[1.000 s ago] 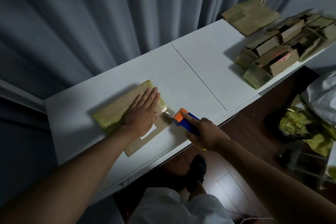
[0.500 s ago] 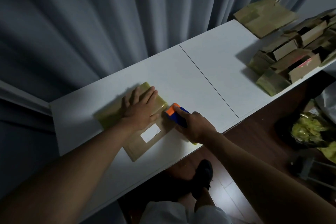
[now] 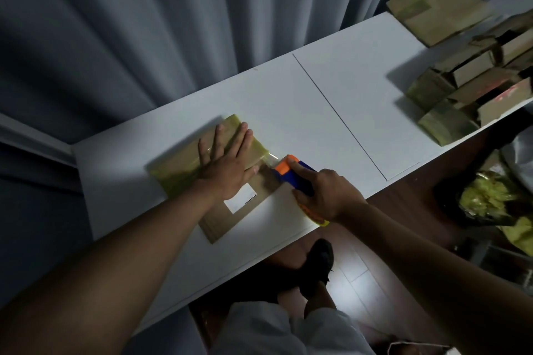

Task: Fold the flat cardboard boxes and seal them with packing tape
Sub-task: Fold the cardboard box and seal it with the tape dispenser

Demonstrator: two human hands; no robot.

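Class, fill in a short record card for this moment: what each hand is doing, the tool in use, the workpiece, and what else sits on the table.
Left hand: flat, pressing the box
Right hand: grips the tape dispenser
Workpiece: cardboard box, partly taped
Surface: white table
Also there: pile of boxes, far right

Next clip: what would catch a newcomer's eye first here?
The orange-and-blue tape dispenser gripped in the right hand, at the right edge of a flat cardboard box near the table's front. The left hand presses flat on that box. Folded boxes pile up far right.
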